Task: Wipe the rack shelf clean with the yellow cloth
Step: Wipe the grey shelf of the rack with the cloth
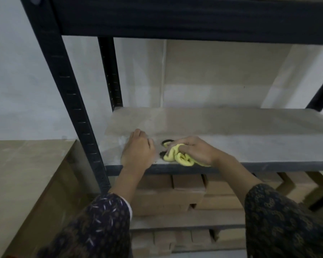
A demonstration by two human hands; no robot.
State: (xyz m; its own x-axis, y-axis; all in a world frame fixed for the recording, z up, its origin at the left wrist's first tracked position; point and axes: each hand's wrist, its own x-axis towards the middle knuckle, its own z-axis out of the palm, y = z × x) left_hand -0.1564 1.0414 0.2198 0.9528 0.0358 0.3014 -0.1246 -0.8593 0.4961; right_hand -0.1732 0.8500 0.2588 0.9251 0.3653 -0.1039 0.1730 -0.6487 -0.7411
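Under the right hand [192, 148], the bunched yellow cloth [177, 157] is gripped at the rack shelf [231, 131] front edge. The left hand [138, 148] rests alongside, relaxed, holding nothing. Advise: flatten cloth, overlap strokes.

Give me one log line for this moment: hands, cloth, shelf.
right hand: grips bunched yellow cloth on rack shelf, front-left | left hand: rests on rack shelf beside it, holds nothing | below: cardboard boxes
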